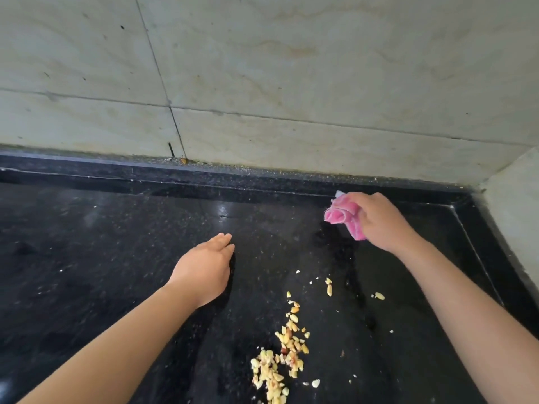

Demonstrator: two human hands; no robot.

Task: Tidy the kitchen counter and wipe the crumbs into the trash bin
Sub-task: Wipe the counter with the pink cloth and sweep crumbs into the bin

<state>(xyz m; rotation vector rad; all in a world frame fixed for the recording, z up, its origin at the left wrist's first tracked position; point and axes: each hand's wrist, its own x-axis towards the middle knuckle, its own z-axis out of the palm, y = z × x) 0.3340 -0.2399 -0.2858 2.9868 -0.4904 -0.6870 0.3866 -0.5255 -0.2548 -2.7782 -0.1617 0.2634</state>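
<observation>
Crumbs (281,357) lie at six o'clock on the black counter (102,258). Right hand (379,221) grips a bunched pink cloth (342,214) at two o'clock; left hand (204,266) rests flat, fingers together.

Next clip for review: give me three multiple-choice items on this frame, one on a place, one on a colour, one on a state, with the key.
1. Where does the main heap of crumbs lie on the counter?
A. against the tiled wall
B. near the front, between the two forearms
C. under the left hand

2. What colour is the cloth?
A. pink
B. blue
C. white

3. How is the left hand?
A. gripping the cloth
B. clenched in a fist
C. open, fingers straight, holding nothing

Key: 1 B, the heap sits low in the view between the arms. 2 A, the bunched cloth in the right hand is pink. 3 C, its fingers are extended over the dark counter.
</observation>
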